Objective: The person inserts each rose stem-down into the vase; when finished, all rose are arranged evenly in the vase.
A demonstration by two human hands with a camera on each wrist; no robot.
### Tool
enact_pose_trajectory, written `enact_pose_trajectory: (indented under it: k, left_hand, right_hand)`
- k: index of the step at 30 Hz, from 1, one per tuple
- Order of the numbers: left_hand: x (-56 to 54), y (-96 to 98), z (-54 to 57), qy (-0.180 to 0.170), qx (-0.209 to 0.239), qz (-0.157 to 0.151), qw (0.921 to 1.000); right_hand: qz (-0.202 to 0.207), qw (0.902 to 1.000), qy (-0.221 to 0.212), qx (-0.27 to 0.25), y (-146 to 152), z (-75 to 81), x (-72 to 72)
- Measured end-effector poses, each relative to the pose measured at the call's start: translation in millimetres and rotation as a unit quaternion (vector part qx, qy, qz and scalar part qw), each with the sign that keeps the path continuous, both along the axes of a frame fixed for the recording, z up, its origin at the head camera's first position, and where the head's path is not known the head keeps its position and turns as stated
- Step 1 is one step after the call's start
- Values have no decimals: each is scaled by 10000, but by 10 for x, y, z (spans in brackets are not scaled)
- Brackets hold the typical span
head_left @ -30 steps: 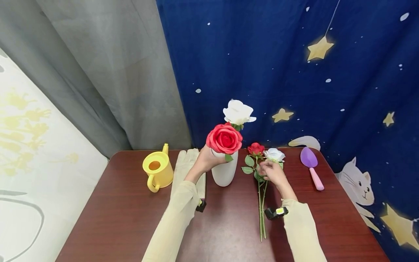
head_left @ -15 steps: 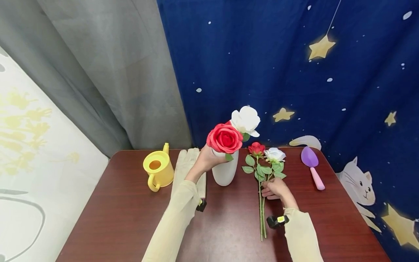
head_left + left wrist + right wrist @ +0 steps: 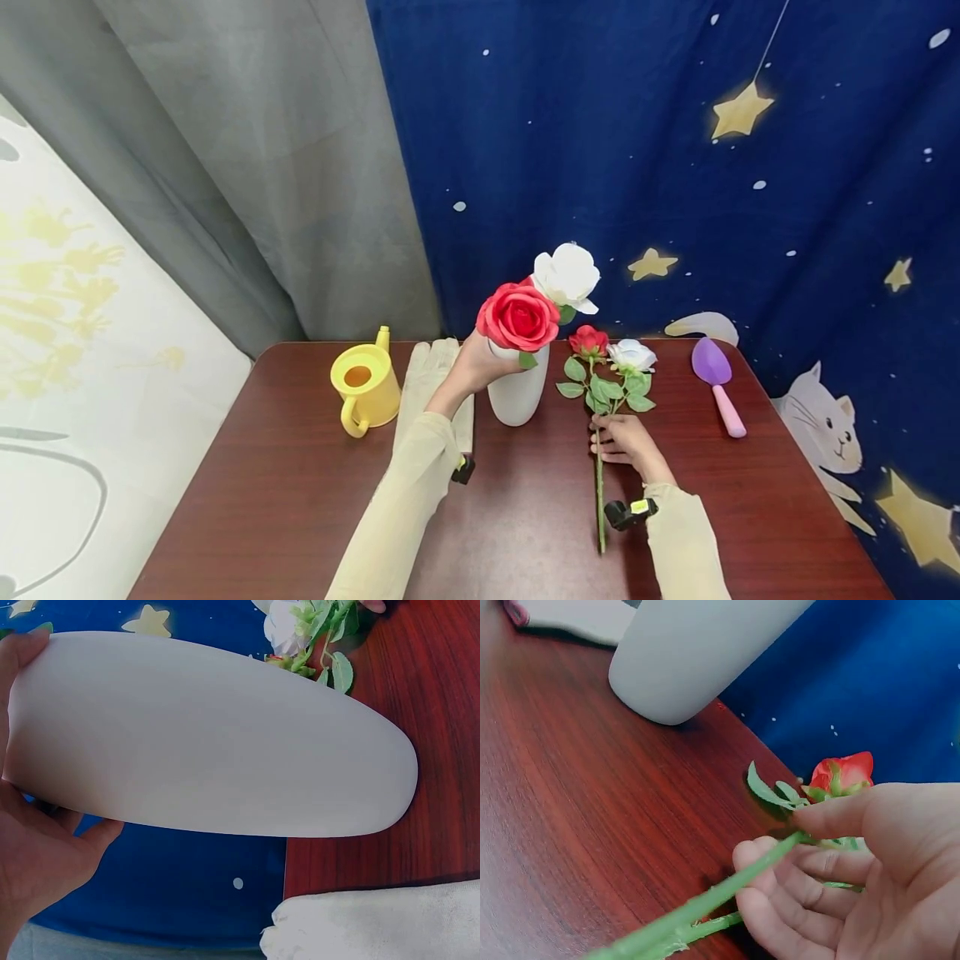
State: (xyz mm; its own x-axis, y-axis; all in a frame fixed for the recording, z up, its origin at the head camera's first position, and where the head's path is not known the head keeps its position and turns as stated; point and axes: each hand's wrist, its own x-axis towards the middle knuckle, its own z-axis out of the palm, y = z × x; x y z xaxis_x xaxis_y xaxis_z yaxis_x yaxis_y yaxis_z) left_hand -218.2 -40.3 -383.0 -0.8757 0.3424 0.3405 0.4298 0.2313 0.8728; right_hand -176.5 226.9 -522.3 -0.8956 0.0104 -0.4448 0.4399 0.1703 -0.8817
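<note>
My left hand (image 3: 480, 367) grips the white vase (image 3: 519, 398) near its top, thumb and fingers around it. A large red rose (image 3: 517, 317) and a white rose (image 3: 566, 275) stand in the vase. To the right, a smaller red rose (image 3: 588, 340) and a second white rose (image 3: 632, 355) lie on the table with green leaves. My right hand (image 3: 628, 442) pinches a green stem (image 3: 731, 885) between thumb and fingers below the leaves; which flower it belongs to I cannot tell. Another stem (image 3: 724, 924) shows beneath it in the right wrist view.
A yellow watering can (image 3: 375, 396) stands at the left of the brown table (image 3: 517, 533). Pale gloves (image 3: 420, 375) lie between it and the vase. At the right rests a purple trowel (image 3: 711, 362) with a pink handle. Curtains hang behind the table's back edge.
My right hand has come down from the leaves to the stems and now pinches one. The white rose in the vase has tipped rightward. My left hand stays on the vase.
</note>
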Motion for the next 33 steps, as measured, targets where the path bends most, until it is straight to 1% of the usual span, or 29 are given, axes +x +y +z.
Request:
enact_pose_trajectory:
  k: [1, 2, 4, 5, 8, 9, 12, 14, 16, 18, 20, 23, 24, 25, 27, 29, 31, 32, 33]
  left_hand:
    - [31, -1, 41, -22, -9, -8, 10000]
    - [38, 1, 49, -31, -24, 3, 10000]
    - [44, -3, 55, -30, -30, 13, 10000]
    - [30, -3, 37, -40, -19, 22, 10000]
    - [-57, 2, -81, 25, -4, 62, 10000]
    - [-87, 5, -120, 34, -9, 70, 10000]
    - [-165, 14, -223, 122, -27, 87, 9999]
    - [-180, 15, -244, 170, -1, 89, 9998]
    - [-188, 15, -253, 212, 19, 95, 9997]
    - [-187, 15, -252, 217, 5, 120, 9997]
    - [-183, 14, -247, 172, -5, 127, 9998]
    - [-178, 15, -243, 118, -13, 131, 9998]
    - [-178, 15, -245, 105, -16, 131, 9999]
    - [-178, 15, -245, 93, -28, 136, 9999]
    - [-181, 15, -249, 95, -40, 138, 9999]
    - [-183, 16, -257, 81, -55, 152, 9998]
    - [-178, 16, -252, 39, -50, 156, 9999]
    - [-174, 14, -247, 30, -47, 171, 9998]
    - [-166, 12, -235, 18, -21, 180, 9998]
  right_hand:
    - [-15, 9999, 36, -99, 7, -8, -2]
    - [24, 9997, 107, -216, 16, -14, -6]
    - [83, 9982, 240, -541, 32, -23, -14]
    - [88, 9969, 289, -728, 37, -26, -18]
    - [136, 9916, 428, -1211, 53, -28, -21]
    - [90, 9902, 453, -1314, 53, -22, -17]
    - [-31, 9874, 610, -1462, 54, 7, -2]
    - [-48, 9852, 812, -1509, 57, 35, 11]
    - [-20, 9807, 1051, -1646, 66, 53, 19]
    - [88, 9726, 1332, -1903, 80, 66, 27]
    - [144, 9663, 1487, -2096, 89, 74, 31]
    - [59, 9607, 1516, -2324, 96, 80, 28]
    - [2, 9615, 1451, -2333, 94, 87, 28]
    - [12, 9579, 1442, -2483, 95, 98, 32]
    - [128, 9444, 1518, -2915, 108, 104, 33]
    - [302, 9270, 1646, -3358, 120, 115, 39]
    - [457, 9062, 1841, -3779, 132, 126, 51]
    - [505, 8981, 1939, -3914, 139, 125, 51]
    - [527, 8933, 2016, -3982, 145, 128, 53]
